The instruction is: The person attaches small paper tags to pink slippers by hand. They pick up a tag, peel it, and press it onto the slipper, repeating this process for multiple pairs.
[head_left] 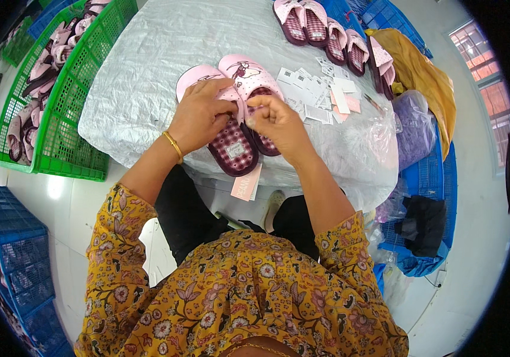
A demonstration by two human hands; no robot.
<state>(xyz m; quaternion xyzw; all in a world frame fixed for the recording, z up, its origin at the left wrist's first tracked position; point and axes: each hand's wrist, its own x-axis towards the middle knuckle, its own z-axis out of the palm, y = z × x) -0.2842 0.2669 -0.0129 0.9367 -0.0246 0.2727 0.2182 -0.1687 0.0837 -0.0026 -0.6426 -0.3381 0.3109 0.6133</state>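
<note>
A pair of pink slippers with checked dark-red insoles lies side by side in front of me, toes pointing away. My left hand (202, 114) lies over the upper of the left slipper (234, 149), its fingers across the pink fabric and its thumb bent in at the inner edge, gripping it. Beside it, my right hand (278, 126) is closed in a pinch over the opening of the right slipper (250, 74). What its fingertips hold is too small to make out. A pink and white card tag (247, 184) hangs below the left slipper's heel.
The slippers rest on a plastic-covered table (142, 89). White labels (305, 89) are scattered right of them, with more pink slippers (302, 24) along the far right edge. A green crate (70, 113) of slippers stands left; blue crates (20, 256) stand lower left.
</note>
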